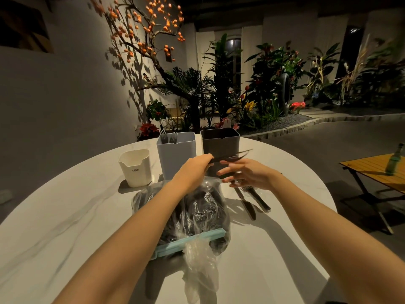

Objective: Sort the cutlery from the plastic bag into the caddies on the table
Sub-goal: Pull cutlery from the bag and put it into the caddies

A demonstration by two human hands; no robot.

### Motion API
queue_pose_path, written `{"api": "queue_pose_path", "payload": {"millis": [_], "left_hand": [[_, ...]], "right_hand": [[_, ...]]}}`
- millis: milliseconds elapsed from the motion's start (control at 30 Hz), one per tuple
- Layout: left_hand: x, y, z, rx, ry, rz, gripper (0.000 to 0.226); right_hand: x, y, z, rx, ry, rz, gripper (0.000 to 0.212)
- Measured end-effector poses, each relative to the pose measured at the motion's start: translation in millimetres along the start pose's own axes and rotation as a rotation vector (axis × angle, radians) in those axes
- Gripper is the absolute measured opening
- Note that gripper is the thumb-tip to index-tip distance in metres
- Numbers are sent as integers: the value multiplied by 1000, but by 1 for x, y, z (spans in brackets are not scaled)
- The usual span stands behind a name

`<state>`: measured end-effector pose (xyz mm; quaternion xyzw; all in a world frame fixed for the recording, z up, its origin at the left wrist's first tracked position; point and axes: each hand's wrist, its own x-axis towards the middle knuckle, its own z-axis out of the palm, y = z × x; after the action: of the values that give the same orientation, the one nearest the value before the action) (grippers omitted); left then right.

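A clear plastic bag (197,213) full of dark cutlery lies in the middle of the white table (65,216), with a light-blue clip (192,242) across it. My left hand (195,170) grips a few blurred dark cutlery pieces (232,156) just above the bag, in front of the dark caddy (220,141). My right hand (245,174) hovers beside them with fingers spread, holding nothing. The grey-blue caddy (175,152) holds forks (168,137). The small white caddy (135,167) stands at the left. Loose knives and a fork (252,198) lie right of the bag.
The round table's edge curves close behind the caddies and to the right. A wooden folding table (377,170) with a green bottle (394,161) stands at the right. Plants and a tree with orange fruit fill the background.
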<state>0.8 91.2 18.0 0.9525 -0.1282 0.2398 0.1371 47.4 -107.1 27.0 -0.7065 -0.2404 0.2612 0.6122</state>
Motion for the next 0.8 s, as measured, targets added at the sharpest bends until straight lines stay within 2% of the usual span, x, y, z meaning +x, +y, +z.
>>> {"api": "queue_pose_path", "payload": {"millis": [133, 267, 333, 433, 533, 633, 800], "left_hand": [[10, 10, -4, -317, -69, -170, 18], [16, 21, -16, -865, -247, -392, 22], [17, 23, -19, -1010, -302, -428, 26], [17, 24, -19, -1031, -309, -464, 24], [18, 25, -17, -1021, -299, -462, 28], [21, 24, -14, -1043, -222, -507, 29], [25, 24, -10, -951, -55, -565, 29]], "right_hand": [[9, -3, 15, 7, 56, -134, 39], [19, -9, 21, 108, 93, -201, 27], [21, -13, 22, 151, 90, -165, 24], [24, -16, 24, 174, 108, -102, 17], [31, -16, 28, 254, 214, -54, 16], [37, -20, 33, 218, 328, -51, 18], [42, -28, 32, 170, 499, -66, 23]]}}
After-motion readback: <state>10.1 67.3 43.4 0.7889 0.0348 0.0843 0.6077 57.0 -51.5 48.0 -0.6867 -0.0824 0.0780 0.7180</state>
